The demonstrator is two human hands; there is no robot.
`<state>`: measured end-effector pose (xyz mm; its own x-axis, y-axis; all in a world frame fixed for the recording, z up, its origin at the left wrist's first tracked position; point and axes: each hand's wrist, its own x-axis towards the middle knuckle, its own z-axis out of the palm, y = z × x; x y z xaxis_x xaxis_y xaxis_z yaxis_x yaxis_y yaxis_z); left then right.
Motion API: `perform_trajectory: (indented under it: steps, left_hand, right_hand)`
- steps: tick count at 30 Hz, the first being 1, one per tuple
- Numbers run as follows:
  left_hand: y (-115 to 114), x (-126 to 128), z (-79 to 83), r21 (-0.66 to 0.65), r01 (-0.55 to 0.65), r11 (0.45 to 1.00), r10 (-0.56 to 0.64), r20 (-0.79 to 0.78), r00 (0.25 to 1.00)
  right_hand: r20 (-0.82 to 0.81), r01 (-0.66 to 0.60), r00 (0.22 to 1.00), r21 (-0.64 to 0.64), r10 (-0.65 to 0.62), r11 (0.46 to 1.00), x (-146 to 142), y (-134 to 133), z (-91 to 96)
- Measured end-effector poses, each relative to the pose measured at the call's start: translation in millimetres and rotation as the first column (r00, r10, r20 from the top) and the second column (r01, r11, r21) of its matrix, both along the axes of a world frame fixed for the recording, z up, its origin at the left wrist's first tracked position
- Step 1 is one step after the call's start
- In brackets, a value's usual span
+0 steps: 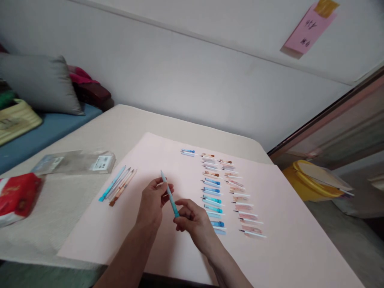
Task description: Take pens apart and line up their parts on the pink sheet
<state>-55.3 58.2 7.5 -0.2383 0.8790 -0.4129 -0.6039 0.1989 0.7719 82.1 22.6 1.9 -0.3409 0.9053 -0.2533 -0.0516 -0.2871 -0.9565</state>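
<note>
A light blue pen is held at a slant above the pink sheet, its tip pointing up and away from me. My left hand has its fingers closed round the upper barrel. At the lower, teal end, my right hand pinches the pen between thumb and fingers. Left of my hands lie several whole pens, blue, grey and orange-brown, side by side. Right of them, short pen barrels with thin white refills are laid out in two columns: a mostly blue and teal column and a pinkish column.
The pink sheet covers much of a cloth-covered table. A clear plastic package and a red packet lie at the left. A yellow bin stands beyond the right edge; a white wall runs behind.
</note>
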Motion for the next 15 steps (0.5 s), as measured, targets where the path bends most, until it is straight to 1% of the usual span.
perform_trajectory:
  steps: [5,10,13,15]
  left_hand:
    - [-0.6,4.0,-0.6,0.011,0.014,1.0,-0.014,-0.009,1.0]
    - [-0.5,2.1,-3.3,-0.019,-0.001,1.0,0.001,0.005,1.0]
    - [-0.5,0.5,-2.9,-0.027,-0.001,1.0,0.002,0.012,1.0]
    - [-1.0,1.1,-1.9,-0.03,0.012,0.999,-0.012,0.007,1.0]
  right_hand:
    - [0.004,0.015,1.0,-0.005,-0.015,1.0,-1.1,-0.6,-1.1]
    - [0.024,-0.037,0.999,-0.032,0.038,0.999,-0.5,0.3,2.5]
    - [0.083,-0.034,0.996,0.011,0.033,0.999,0.8,1.8,2.9]
    - [0.111,0.006,0.994,0.032,-0.01,0.999,1.2,3.9,1.6]
